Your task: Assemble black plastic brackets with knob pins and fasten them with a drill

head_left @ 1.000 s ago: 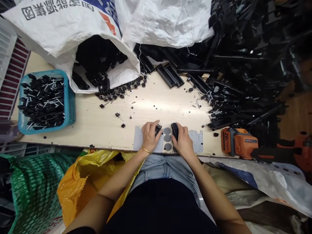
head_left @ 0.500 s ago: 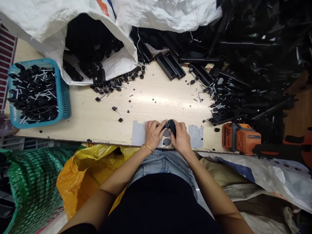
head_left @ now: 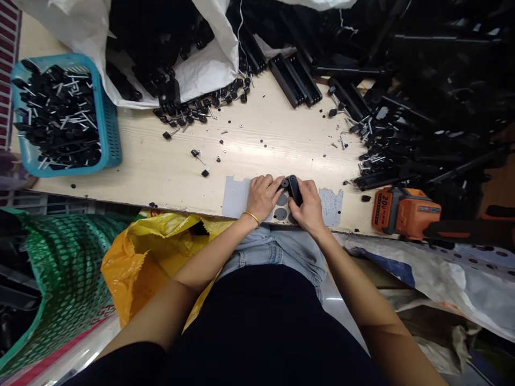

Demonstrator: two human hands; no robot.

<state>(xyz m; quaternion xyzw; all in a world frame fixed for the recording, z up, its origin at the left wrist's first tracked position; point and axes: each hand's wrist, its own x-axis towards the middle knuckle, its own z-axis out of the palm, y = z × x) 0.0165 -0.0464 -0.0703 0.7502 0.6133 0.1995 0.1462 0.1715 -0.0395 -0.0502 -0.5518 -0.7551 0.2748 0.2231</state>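
Observation:
At the near edge of the wooden bench, both hands are on a black bracket-like part (head_left: 295, 191) with a rounded end. My left hand (head_left: 262, 197) has its fingers closed at the left side of this part, by a round black end. My right hand (head_left: 310, 208) wraps its thumb and fingers round the part's longer arm. Beneath the hands lies a grey sheet (head_left: 235, 197) with dark round discs (head_left: 280, 214) showing between them. A rough-surfaced grey piece (head_left: 331, 206) lies right of my right hand. My fingers hide some of the part.
A blue basket (head_left: 110, 136) full of black-headed screws stands at the left. Loose knob screws (head_left: 197, 155) and black channel pieces (head_left: 295, 80) lie farther back. At right are heaped black parts (head_left: 386, 145) and an orange power tool (head_left: 418, 214). A yellow sack (head_left: 140, 257) hangs below the edge.
The view has shifted, so the bench and hands appear higher and slightly to the right. Both hands stay on the black part, whose longer arm shows a little more clearly.

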